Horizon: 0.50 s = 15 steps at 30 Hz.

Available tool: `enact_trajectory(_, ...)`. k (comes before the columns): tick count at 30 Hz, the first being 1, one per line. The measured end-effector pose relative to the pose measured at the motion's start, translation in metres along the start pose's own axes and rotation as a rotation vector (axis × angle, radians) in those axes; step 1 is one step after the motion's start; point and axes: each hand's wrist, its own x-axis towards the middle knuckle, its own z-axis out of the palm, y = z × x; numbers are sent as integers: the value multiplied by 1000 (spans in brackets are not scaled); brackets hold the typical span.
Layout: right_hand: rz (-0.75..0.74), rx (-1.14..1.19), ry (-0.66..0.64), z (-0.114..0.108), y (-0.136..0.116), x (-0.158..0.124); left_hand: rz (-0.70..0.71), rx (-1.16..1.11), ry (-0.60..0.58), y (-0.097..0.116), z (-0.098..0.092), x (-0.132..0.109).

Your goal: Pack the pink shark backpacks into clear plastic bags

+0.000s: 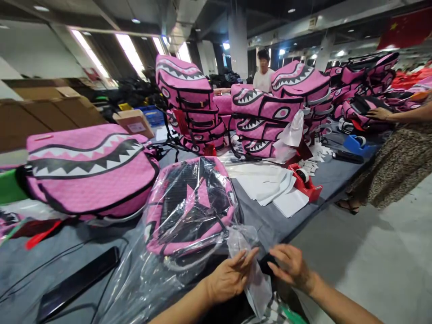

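Observation:
A pink and black backpack (200, 198) lies on the table inside a clear plastic bag (135, 279), its strap side up. Close to its near edge, my left hand (231, 276) pinches a strip of crumpled, whitish wrapping (258, 288) that hangs down toward my lap. My right hand (292, 265) is just to the right, its fingers curled in beside a small dark piece (266, 263); what they grip is partly hidden. Another pink backpack (91, 171) with a shark-mouth print lies at the left.
Pink backpacks (266, 108) stand stacked at the back. A red tape dispenser (305, 182) sits by white sheets (263, 180) near the table edge. At the left are a black phone-like slab (79, 283) and cables. A co-worker's hand (381, 114) rests on a bag at right; another person stands behind.

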Motion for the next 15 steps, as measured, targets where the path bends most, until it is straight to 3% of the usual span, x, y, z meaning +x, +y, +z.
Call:
enact_trajectory(2, 72, -36, 91, 12, 14, 37, 57, 132, 40, 2, -6, 0)
enact_trajectory(5, 146, 183, 48, 43, 28, 102, 51, 119, 81, 1, -11, -2)
enact_trajectory(8, 482, 610, 81, 58, 46, 158, -42, -122, 164, -8, -16, -6)
enact_trajectory(10, 663, 721, 207, 53, 60, 184, -211, -223, 277, -22, -20, -1)
enact_trajectory(12, 656, 664, 323, 42, 73, 199, -480, -306, 339, -44, -26, 14)
enact_trajectory(13, 614, 608, 359, 37, 78, 203, -634, -352, 308, -58, -29, 24)
enact_trajectory(15, 551, 499, 401, 29, 86, 204, -875, -430, 99, -88, -33, 44)
